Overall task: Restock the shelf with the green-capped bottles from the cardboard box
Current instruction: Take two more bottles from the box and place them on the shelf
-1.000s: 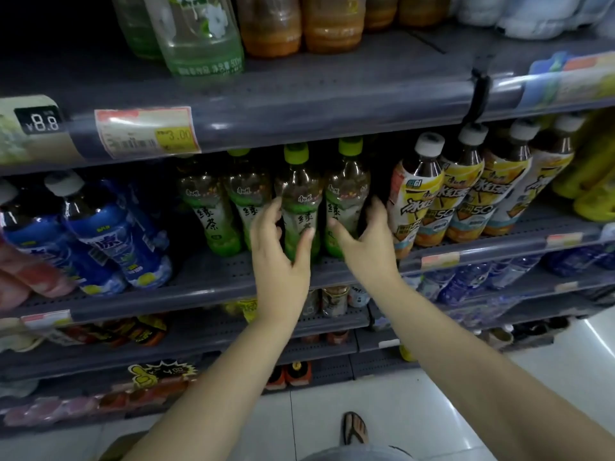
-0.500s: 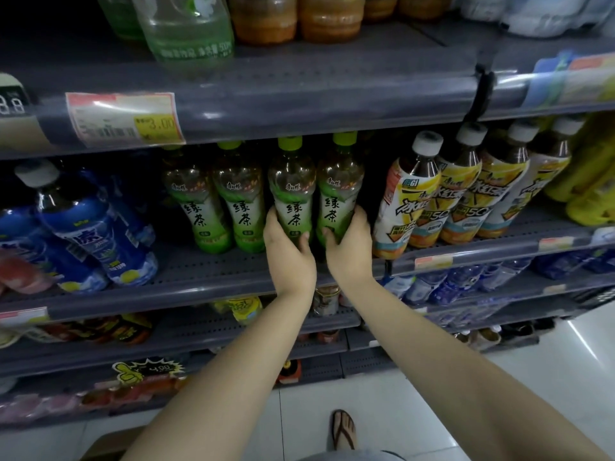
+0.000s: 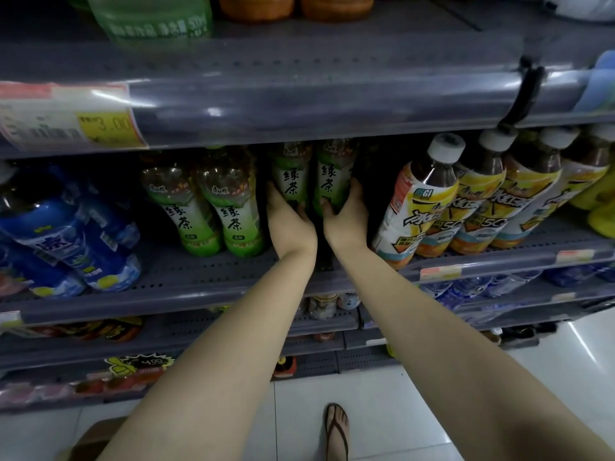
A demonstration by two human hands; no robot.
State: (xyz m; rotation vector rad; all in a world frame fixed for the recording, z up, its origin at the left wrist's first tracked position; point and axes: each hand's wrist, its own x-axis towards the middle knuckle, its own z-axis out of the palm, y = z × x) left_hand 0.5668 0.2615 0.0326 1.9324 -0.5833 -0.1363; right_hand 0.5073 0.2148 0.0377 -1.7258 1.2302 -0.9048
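Note:
Two green tea bottles stand deep on the middle shelf (image 3: pixel 206 281). My left hand (image 3: pixel 289 221) is wrapped around the base of the left one (image 3: pixel 292 176). My right hand (image 3: pixel 346 217) grips the base of the right one (image 3: pixel 332 174). Their caps are hidden behind the upper shelf's front rail. Two more green tea bottles (image 3: pixel 213 207) stand to the left, nearer the shelf's front. A corner of the cardboard box (image 3: pixel 90 440) shows at the bottom left on the floor.
Blue-labelled bottles (image 3: pixel 66 234) lie at the left of the same shelf, white-capped yellow-labelled bottles (image 3: pixel 466 197) stand at the right. The upper shelf rail (image 3: pixel 299 104) hangs low over the bottles. A sandalled foot (image 3: pixel 336 430) is on the white tiled floor.
Both hands closed on the two bottles and pushed them back into the shelf, so their caps went out of sight under the rail. The view moved closer.

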